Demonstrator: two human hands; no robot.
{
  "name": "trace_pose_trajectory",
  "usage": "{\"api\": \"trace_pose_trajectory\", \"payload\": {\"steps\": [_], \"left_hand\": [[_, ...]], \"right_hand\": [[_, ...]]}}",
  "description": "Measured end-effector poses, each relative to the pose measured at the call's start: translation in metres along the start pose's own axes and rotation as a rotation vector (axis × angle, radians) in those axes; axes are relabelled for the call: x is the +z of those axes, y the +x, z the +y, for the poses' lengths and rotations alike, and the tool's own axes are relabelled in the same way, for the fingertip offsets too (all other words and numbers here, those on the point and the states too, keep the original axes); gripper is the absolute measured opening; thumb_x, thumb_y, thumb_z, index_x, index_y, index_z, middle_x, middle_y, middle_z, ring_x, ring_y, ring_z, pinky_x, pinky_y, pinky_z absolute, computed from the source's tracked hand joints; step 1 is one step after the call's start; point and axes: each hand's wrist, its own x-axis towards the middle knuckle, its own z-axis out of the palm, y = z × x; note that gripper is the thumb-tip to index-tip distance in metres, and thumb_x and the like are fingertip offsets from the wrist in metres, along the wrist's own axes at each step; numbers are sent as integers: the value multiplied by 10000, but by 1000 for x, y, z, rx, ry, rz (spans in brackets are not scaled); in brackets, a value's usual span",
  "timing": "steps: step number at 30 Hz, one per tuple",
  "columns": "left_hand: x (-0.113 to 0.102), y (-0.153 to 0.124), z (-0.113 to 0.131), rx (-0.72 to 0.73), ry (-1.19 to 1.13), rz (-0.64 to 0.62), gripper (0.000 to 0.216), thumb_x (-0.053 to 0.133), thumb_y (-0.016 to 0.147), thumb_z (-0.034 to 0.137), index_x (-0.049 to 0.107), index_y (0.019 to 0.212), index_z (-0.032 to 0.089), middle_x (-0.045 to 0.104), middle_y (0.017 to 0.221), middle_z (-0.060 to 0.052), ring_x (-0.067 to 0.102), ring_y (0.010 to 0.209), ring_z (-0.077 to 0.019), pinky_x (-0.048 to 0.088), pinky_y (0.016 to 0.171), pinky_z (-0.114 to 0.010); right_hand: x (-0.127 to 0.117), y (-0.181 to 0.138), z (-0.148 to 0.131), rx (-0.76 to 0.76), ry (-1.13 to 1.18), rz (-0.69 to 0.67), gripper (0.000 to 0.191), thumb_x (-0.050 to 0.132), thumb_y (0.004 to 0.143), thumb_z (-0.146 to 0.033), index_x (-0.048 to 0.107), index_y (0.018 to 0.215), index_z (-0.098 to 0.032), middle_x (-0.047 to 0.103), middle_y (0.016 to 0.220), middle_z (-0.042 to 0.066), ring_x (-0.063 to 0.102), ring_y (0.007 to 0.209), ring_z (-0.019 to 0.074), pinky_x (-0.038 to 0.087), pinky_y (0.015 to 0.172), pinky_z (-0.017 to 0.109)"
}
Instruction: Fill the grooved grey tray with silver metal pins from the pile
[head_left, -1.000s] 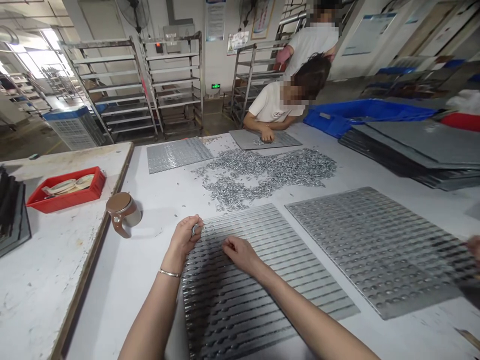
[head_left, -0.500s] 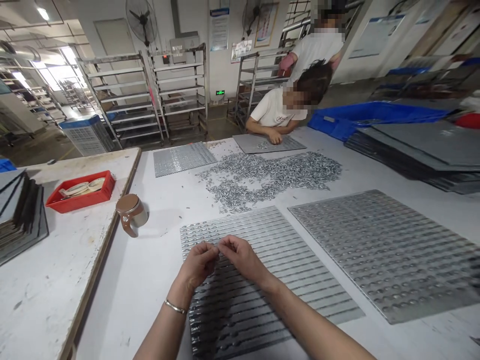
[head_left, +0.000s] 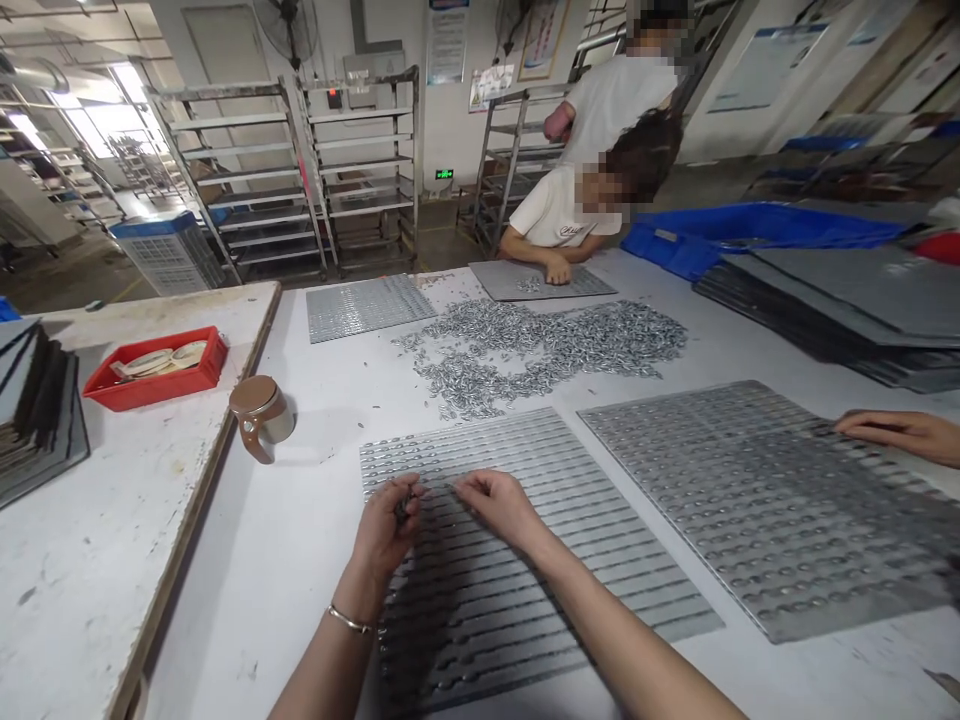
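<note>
A grey grooved tray [head_left: 570,550] lies on the white table in front of me, with small metal pieces seated in its upper-left rows. My left hand [head_left: 386,530] hovers over the tray's left side, fingers curled round a few small metal pieces. My right hand [head_left: 499,505] is just to its right, fingers pinched low on a groove; what it pinches is too small to make out. Beyond the tray spreads a heap of loose metal pieces [head_left: 547,350].
A second filled tray [head_left: 765,500] lies to the right, touched by another person's hand [head_left: 896,432]. A brown-lidded mug [head_left: 261,415] stands left. A red bin [head_left: 154,370] sits on the side table. Two people work at the far end; stacked trays [head_left: 847,290] at right.
My hands met over the tray half a second ago and have parted slightly; the right now pinches down on a groove. Another person's hand has come in at the right edge.
</note>
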Motion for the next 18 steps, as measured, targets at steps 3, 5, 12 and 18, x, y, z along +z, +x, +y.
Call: {"api": "trace_pose_trajectory", "payload": {"steps": [3, 5, 12, 18], "left_hand": [[-10, 6, 5, 48, -6, 10, 436, 855, 634, 287, 628, 967, 121, 613, 739, 0, 388, 473, -27, 198, 358, -127], [-14, 8, 4, 68, 15, -2, 452, 865, 651, 353, 600, 953, 146, 612, 738, 11, 374, 459, -25, 194, 354, -126], [-17, 10, -4, 91, 110, -4, 458, 873, 646, 454, 562, 798, 154, 555, 651, 46, 344, 436, -13, 189, 369, -136], [-17, 10, -3, 68, 72, -60, 419, 868, 636, 310, 658, 945, 119, 636, 751, -10, 413, 487, -38, 210, 374, -149]], "right_hand": [[0, 7, 7, -80, -302, -101, 236, 571, 856, -302, 664, 662, -204, 664, 620, -6, 593, 604, 163, 400, 567, 250], [3, 11, 7, -111, -418, -167, 232, 527, 879, -242, 656, 691, -204, 682, 680, 7, 605, 657, 168, 385, 598, 252], [2, 29, -5, -99, -584, -336, 164, 549, 853, -169, 675, 753, -201, 717, 801, 52, 625, 765, 193, 342, 625, 260], [-1, 41, -16, 18, -681, -362, 164, 611, 823, -232, 651, 670, -187, 707, 727, 79, 648, 753, 231, 318, 595, 270]]}}
